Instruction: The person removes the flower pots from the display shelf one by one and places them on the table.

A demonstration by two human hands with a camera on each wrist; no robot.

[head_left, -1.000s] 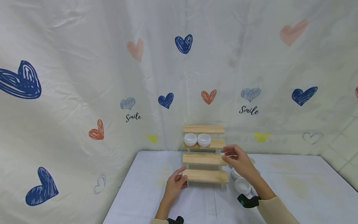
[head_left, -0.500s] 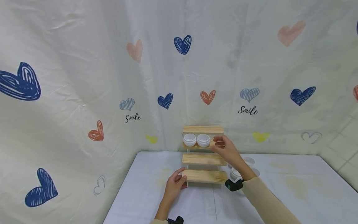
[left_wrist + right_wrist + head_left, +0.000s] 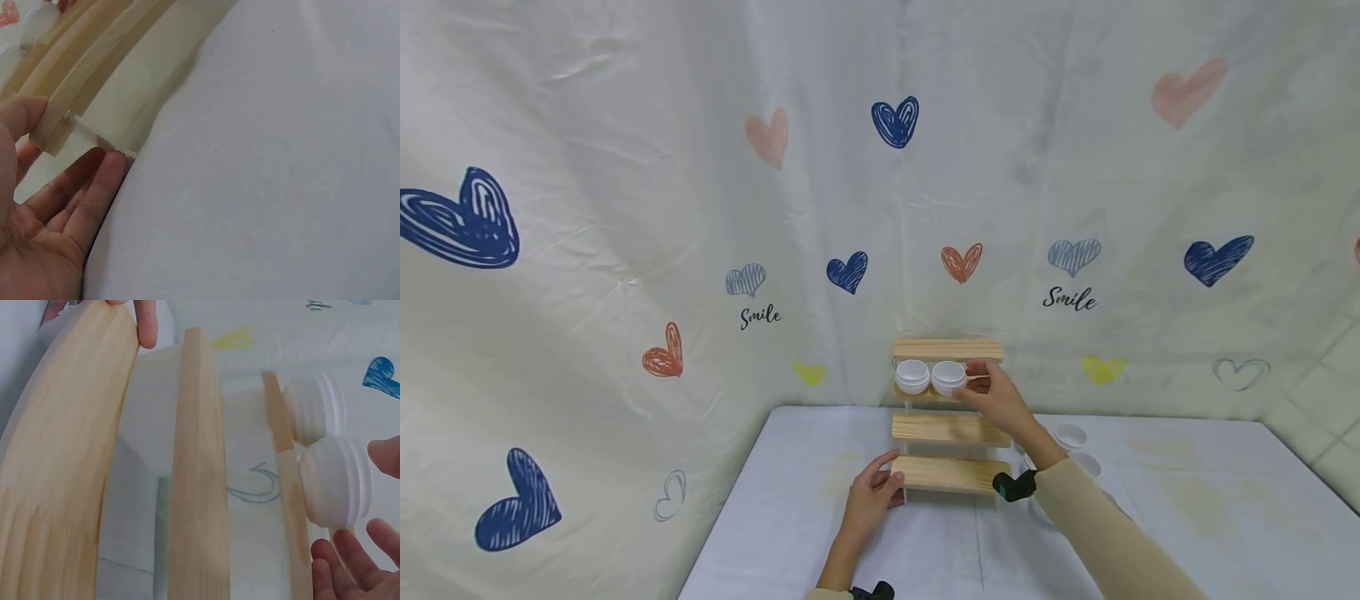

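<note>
A tiered wooden display stand (image 3: 951, 428) with clear supports stands at the back of the table. My left hand (image 3: 867, 497) grips the left end of its lowest board, thumb on the wood and fingertips low by the clear support (image 3: 94, 132). Two stacks of small white bowls sit side by side on the second board from the top: a left stack (image 3: 912, 376) and a right stack (image 3: 334, 481). Around the right stack, my right hand (image 3: 997, 402) spreads thumb and fingers (image 3: 350, 553), with a gap at the thumb and fingertips close to its side.
More white bowls (image 3: 1070, 435) stand on the table to the right of the stand, partly hidden by the right forearm. A white cloth (image 3: 775, 533) covers the table. Behind the stand hangs a curtain (image 3: 850, 183) printed with hearts.
My right hand has moved left and up from the stand's right side to the right bowl stack. The left hand stays on the lowest board.
</note>
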